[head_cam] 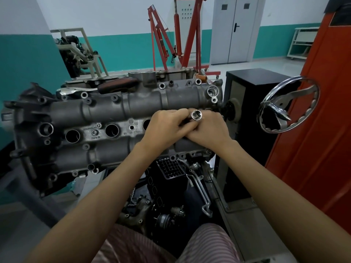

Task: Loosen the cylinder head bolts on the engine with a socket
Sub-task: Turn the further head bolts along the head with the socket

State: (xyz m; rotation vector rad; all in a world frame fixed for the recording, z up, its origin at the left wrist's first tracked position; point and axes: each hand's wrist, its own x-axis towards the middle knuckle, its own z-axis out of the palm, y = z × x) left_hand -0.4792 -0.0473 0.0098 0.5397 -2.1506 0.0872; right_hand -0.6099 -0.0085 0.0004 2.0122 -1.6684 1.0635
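- Nearest the camera, striped trousers (133, 247) fill the bottom edge, with 2 bare forearms reaching forward over them.
- Beneath the arms, dark engine parts (167, 205) and a thin bent metal rod (201, 188) sit low on the stand.
- The left hand (165, 128) and right hand (209, 130) meet above the right part of the cylinder head (95, 114), their fingers overlapping.
- Both hands curl around a chrome socket (196, 115); its square drive opening faces up toward the camera, and its lower end is hidden by the fingers.
- The cylinder head lies lengthwise left to right, with round plug wells (112, 130) along its middle and small bolts (84, 95) along its edges.
- A ratchet with a dark red grip (114, 86) rests on the far edge of the head.
- To the right, a chrome handwheel (288, 105) stands in front of a black cabinet (252, 80).
- Farther back stand a red engine hoist (182, 38) and grey double doors (233, 29).
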